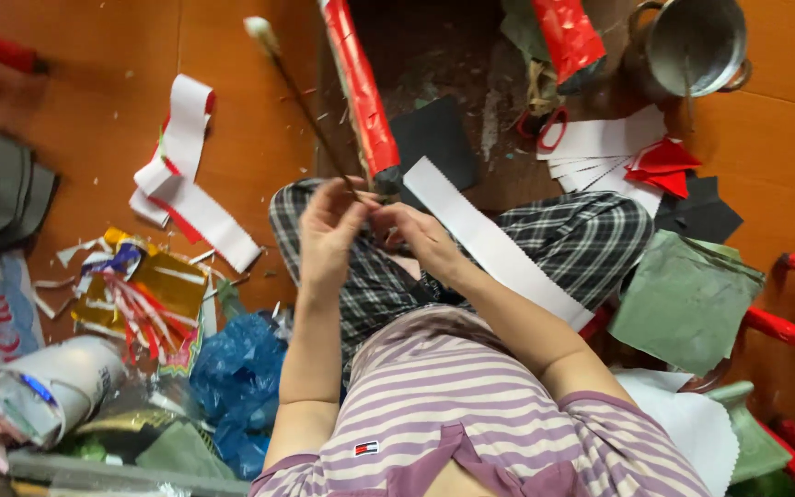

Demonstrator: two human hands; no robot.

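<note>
Left hand [328, 235] pinched around the thin dark stick [301, 97]; its long axis runs up-left from the fingers, pale tip toward the floor's far edge. Red foil-wrapped rod [361, 92] lies just right, nearly parallel, lower end between both hands. Right hand [416, 235] curled at that end; grip unclear. White paper strip [499, 244] crosses the right knee.

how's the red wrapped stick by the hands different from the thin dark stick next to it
The red wrapped stick is thick and covered in shiny red foil; the thin dark stick is slim, bare, with a pale tip. The left hand grips the thin one; the red one ends beside the right hand. Both angle away.
</note>
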